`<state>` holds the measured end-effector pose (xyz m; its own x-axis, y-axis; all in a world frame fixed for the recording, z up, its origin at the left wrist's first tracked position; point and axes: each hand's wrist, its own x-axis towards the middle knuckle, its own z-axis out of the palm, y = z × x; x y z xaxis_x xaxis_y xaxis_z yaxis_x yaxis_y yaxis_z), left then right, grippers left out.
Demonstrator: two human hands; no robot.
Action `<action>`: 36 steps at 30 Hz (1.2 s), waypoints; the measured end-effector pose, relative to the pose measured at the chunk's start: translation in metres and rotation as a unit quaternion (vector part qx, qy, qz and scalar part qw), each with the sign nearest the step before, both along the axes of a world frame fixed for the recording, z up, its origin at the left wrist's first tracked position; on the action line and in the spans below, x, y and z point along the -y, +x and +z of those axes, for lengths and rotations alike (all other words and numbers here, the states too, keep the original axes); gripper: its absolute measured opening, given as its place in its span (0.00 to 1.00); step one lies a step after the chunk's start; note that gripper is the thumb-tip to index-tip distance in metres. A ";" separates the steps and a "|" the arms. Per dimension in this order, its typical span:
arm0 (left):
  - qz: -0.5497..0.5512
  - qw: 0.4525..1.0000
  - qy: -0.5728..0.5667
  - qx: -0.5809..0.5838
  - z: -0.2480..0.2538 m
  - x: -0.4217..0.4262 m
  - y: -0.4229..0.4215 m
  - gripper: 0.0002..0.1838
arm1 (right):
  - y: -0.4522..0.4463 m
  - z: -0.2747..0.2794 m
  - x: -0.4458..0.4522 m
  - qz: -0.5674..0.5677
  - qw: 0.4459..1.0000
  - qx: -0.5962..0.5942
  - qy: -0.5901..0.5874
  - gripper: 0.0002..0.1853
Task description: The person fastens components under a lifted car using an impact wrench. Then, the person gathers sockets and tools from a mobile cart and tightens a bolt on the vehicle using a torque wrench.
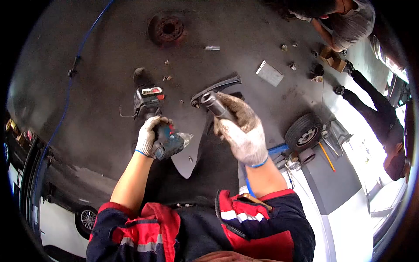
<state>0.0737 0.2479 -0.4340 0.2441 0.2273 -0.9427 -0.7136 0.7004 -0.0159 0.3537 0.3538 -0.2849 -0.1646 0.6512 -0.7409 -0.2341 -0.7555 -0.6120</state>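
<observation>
My left hand (149,133), in a white knit glove, is wrapped around the grip of a cordless impact wrench (167,146). The wrench has a dark blue and black body with red parts, and its black battery end (149,99) points away from me. In front of my chest, my right hand (245,131) in a stained glove grips a dark metal socket (214,104), its hollow end facing up and left. Socket and wrench are apart. A black curved metal arm (218,88) with a joint at one end lies just beyond the socket.
Beyond on the dark floor are a rusty brake disc (167,29), a metal tube (212,48), a grey plate (269,73) and small metal parts. A wheel (304,132) lies to the right. A blue hose (66,98) runs along the left. Two people (349,26) are at the right.
</observation>
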 end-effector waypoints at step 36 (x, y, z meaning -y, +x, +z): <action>-0.012 0.950 0.051 0.307 0.212 -0.047 -0.108 0.15 | -0.169 0.143 0.160 -0.193 0.978 0.071 -0.018 0.24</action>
